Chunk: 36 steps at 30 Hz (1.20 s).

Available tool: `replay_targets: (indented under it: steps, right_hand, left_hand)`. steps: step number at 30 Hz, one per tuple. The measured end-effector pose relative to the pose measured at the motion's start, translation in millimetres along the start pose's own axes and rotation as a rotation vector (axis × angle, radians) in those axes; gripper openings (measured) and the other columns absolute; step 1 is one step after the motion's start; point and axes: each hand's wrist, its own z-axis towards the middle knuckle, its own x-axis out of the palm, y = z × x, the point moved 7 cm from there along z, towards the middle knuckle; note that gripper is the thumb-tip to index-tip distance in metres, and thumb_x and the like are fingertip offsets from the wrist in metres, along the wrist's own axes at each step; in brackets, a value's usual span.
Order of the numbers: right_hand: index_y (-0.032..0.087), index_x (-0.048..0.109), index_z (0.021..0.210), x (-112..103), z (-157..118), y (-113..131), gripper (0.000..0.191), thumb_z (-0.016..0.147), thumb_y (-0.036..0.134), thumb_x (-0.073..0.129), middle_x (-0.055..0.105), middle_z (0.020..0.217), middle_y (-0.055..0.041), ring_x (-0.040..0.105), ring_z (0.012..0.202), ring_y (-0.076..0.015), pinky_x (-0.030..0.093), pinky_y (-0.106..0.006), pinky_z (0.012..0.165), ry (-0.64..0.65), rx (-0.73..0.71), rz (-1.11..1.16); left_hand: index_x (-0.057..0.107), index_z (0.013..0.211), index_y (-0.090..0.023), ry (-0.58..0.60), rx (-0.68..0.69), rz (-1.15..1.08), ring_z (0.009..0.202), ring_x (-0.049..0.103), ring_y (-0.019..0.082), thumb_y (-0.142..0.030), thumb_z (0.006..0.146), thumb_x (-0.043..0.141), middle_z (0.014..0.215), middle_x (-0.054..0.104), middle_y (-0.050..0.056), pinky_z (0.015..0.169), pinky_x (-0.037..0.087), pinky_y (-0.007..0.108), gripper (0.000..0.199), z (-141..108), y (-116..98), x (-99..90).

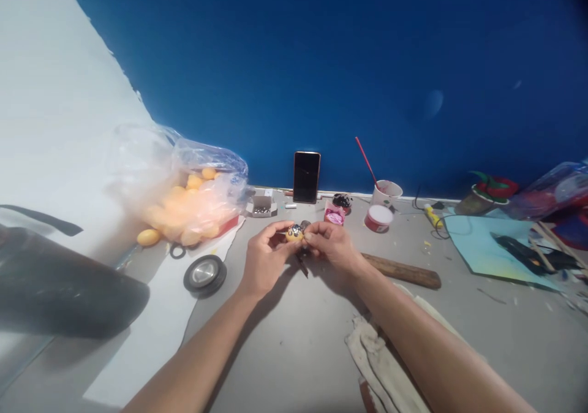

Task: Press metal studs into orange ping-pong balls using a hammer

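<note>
Between both hands is a small yellow ball [294, 234] with shiny silver pieces on its upper side. My left hand [266, 257] has its thumb and fingers closed around the ball from the left. My right hand [333, 247] is pinched at the ball's right side; whatever sits between its fingertips is too small to make out. Just beyond the hands stands an open little box [262, 207] of small shiny pieces. A wooden handle [404, 271] lies behind my right wrist, its far end hidden by the hand.
At left are a plastic bag of yellow balls [184, 201], a black round disc [204, 275] and a dark cylinder [68, 284]. A phone [307, 177] leans on the blue wall. Paper cup [386, 191], lidded tub [379, 217], cloth [381, 364] and blue board [478, 247] lie rightward.
</note>
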Motion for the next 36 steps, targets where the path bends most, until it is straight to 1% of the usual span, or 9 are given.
replay_targets:
  steps: [5,9,14,17,19,24,29,33,36]
  right_hand:
    - [0.018,0.070,0.074,3.5,-0.9,0.4,0.035,0.070,0.046,0.090,0.063,0.062,0.0009,0.045,0.051,-0.0088,0.035,-0.023,0.050,0.033,-0.006,0.030]
    - [0.018,0.070,0.074,5.5,-0.6,-3.2,0.036,0.066,0.045,0.094,0.069,0.072,-0.0019,0.045,0.052,-0.0078,0.035,-0.022,0.049,0.041,0.020,0.111]
    - [0.018,0.069,0.073,7.1,-0.1,-8.5,0.039,0.063,0.044,0.096,0.069,0.071,-0.0017,0.045,0.052,-0.0072,0.035,-0.021,0.048,0.040,0.072,0.153]
    - [0.017,0.068,0.072,6.6,0.0,-9.0,0.041,0.061,0.045,0.097,0.068,0.071,-0.0011,0.045,0.052,-0.0064,0.035,-0.020,0.048,0.031,0.092,0.149]
    - [0.017,0.069,0.072,6.5,0.1,-9.0,0.041,0.060,0.045,0.097,0.068,0.071,-0.0006,0.045,0.052,-0.0062,0.035,-0.019,0.048,0.034,0.104,0.139]
    - [0.018,0.069,0.073,5.5,0.4,-7.6,0.040,0.062,0.045,0.096,0.067,0.070,-0.0008,0.045,0.052,-0.0065,0.035,-0.020,0.048,0.035,0.102,0.125]
    - [0.016,0.070,0.073,4.2,0.4,-5.6,0.041,0.061,0.045,0.096,0.068,0.071,-0.0016,0.047,0.052,-0.0061,0.035,-0.020,0.050,0.026,0.077,0.088]
    - [0.016,0.069,0.075,1.8,0.3,-5.9,0.042,0.062,0.047,0.095,0.069,0.071,-0.0020,0.048,0.052,-0.0066,0.034,-0.020,0.049,0.020,0.077,0.056]
    - [0.016,0.069,0.074,2.3,0.2,-5.4,0.041,0.063,0.046,0.095,0.068,0.070,-0.0017,0.047,0.053,-0.0073,0.035,-0.021,0.050,0.046,0.077,0.058]
  left_hand:
    - [0.076,0.109,-0.018,0.024,-0.003,-0.012,0.069,0.073,0.019,-0.035,0.072,0.086,0.079,0.078,0.002,0.065,0.061,0.029,0.041,-0.2,-1.5,-0.5]
    - [0.075,0.107,-0.018,0.008,-0.007,-0.032,0.069,0.073,0.019,-0.032,0.072,0.081,0.082,0.078,0.003,0.065,0.060,0.028,0.038,-1.1,-0.1,-2.0]
    - [0.075,0.104,-0.018,-0.022,0.023,-0.006,0.062,0.067,0.014,-0.025,0.071,0.076,0.078,0.076,0.001,0.059,0.055,0.024,0.034,-2.7,-0.8,-2.5]
    - [0.075,0.103,-0.018,-0.025,0.026,-0.010,0.063,0.066,0.014,-0.025,0.070,0.075,0.079,0.076,0.001,0.060,0.055,0.024,0.033,-3.2,-1.8,-2.0]
    - [0.075,0.102,-0.019,-0.025,0.017,-0.009,0.064,0.067,0.015,-0.025,0.070,0.075,0.079,0.076,0.001,0.060,0.055,0.024,0.033,-3.4,-1.9,-1.9]
    - [0.074,0.101,-0.019,-0.009,0.005,0.006,0.056,0.062,0.014,-0.028,0.069,0.076,0.069,0.073,-0.001,0.056,0.052,0.024,0.033,-3.8,-4.3,0.2]
    - [0.074,0.100,-0.019,-0.001,-0.011,-0.009,0.055,0.061,0.014,-0.031,0.068,0.079,0.068,0.072,-0.001,0.054,0.052,0.024,0.034,-3.4,-5.8,0.8]
    - [0.074,0.104,-0.017,0.018,-0.031,-0.012,0.059,0.062,0.014,-0.035,0.069,0.082,0.071,0.073,0.000,0.057,0.052,0.023,0.040,-2.8,-3.1,0.4]
    - [0.075,0.107,-0.016,0.039,-0.051,-0.025,0.063,0.064,0.015,-0.038,0.070,0.083,0.076,0.075,0.002,0.061,0.053,0.024,0.044,-2.7,-0.6,1.0]
